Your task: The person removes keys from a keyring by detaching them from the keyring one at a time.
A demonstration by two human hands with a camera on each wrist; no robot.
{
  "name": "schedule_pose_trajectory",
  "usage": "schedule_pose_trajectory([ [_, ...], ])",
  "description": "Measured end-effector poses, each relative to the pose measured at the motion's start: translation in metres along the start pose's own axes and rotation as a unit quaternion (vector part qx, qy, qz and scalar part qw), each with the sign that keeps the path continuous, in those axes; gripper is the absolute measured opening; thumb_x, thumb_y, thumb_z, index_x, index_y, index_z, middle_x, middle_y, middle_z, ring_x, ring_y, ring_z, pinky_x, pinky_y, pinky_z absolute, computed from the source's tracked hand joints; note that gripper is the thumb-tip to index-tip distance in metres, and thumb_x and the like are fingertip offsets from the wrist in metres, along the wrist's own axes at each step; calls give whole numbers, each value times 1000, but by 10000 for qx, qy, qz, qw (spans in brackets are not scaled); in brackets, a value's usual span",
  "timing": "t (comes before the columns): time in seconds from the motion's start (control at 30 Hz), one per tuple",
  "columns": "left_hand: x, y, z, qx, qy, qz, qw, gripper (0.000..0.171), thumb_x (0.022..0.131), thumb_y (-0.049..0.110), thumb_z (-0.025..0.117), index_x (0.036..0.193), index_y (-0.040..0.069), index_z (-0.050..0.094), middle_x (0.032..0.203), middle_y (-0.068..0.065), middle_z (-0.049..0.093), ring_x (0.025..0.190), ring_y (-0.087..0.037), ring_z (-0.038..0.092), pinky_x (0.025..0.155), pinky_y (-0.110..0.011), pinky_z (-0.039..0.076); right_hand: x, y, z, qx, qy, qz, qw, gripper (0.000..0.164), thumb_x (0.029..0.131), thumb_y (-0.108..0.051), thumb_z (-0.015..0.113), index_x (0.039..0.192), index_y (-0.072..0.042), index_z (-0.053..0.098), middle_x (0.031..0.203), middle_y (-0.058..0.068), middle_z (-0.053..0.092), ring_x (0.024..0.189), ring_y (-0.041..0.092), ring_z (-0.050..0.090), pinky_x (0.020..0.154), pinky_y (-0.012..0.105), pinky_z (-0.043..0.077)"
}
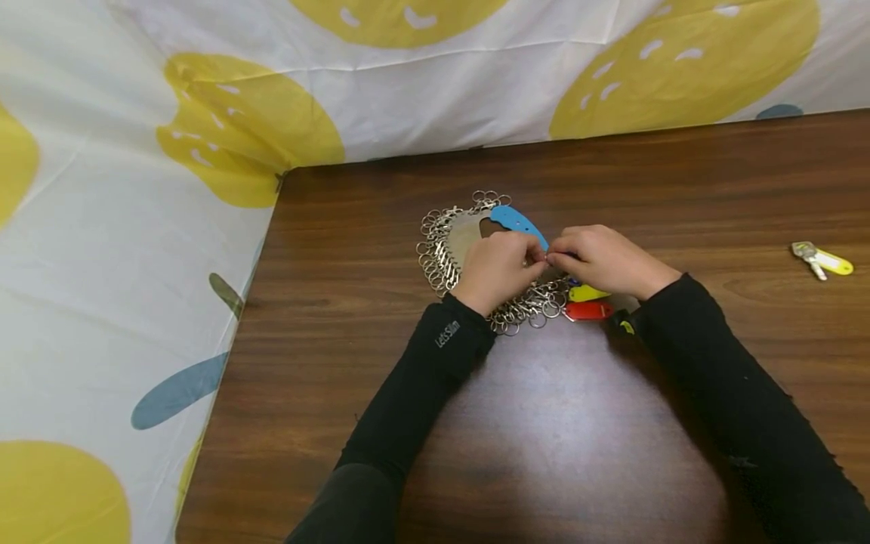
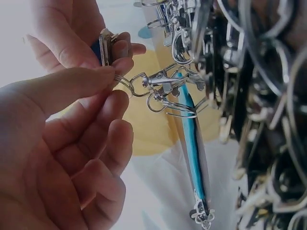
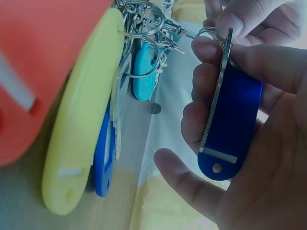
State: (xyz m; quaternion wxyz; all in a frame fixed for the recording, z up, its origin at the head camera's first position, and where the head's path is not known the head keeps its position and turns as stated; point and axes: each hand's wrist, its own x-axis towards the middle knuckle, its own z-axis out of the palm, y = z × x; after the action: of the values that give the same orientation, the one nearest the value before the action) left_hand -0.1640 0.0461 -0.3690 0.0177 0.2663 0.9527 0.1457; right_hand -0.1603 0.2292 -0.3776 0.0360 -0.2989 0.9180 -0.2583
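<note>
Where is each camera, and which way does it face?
Head: on the head, facing forward and down at metal clips; left hand, right hand, black sleeves show.
Left wrist: worn there, facing the silver ring; both hands show.
Right wrist: worn there, facing a held blue tag; both hands show.
Head and right-wrist views share the red tag and yellow tag.
</note>
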Motion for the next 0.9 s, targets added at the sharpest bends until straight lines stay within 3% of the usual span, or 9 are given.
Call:
schedule_pose_trajectory([
  [0.17, 1, -2, 0, 276, -149, 316, 9990, 9, 90, 32, 63, 87, 24, 67, 83, 11, 68, 74, -7, 62, 61, -27, 48, 0, -1, 0, -4, -37, 43, 10000, 13, 93, -13, 59, 95, -8, 71, 81, 4, 60, 70, 14, 50, 67, 30, 42],
  [0.3, 1, -3, 1, 227, -194, 397, 9988, 11, 90, 36, 64, 88, 25, 67, 84, 11, 67, 73, -6, 61, 61, -26, 47, -1, -1, -1, 2, -42, 42, 10000, 14, 93, -13, 58, 95, -7, 71, 80, 4, 59, 69, 14, 49, 66, 30, 41],
  [0.63, 2, -3, 0, -89, -93, 79, 9999, 14, 90, 37, 63, 92, 26, 70, 89, 12, 71, 76, -5, 62, 61, -25, 48, -1, -2, -2, 27, -71, 19, 10000, 14, 94, -13, 58, 96, -8, 71, 80, 3, 58, 69, 13, 49, 66, 29, 42],
  [0.9, 2, -3, 0, 18, -152, 105, 9998, 10, 89, 33, 64, 89, 26, 70, 87, 12, 70, 76, -5, 63, 63, -27, 49, 0, -2, -1, 6, -112, -13, 9999, 14, 93, -11, 59, 96, -7, 71, 80, 4, 59, 69, 14, 49, 66, 29, 42],
])
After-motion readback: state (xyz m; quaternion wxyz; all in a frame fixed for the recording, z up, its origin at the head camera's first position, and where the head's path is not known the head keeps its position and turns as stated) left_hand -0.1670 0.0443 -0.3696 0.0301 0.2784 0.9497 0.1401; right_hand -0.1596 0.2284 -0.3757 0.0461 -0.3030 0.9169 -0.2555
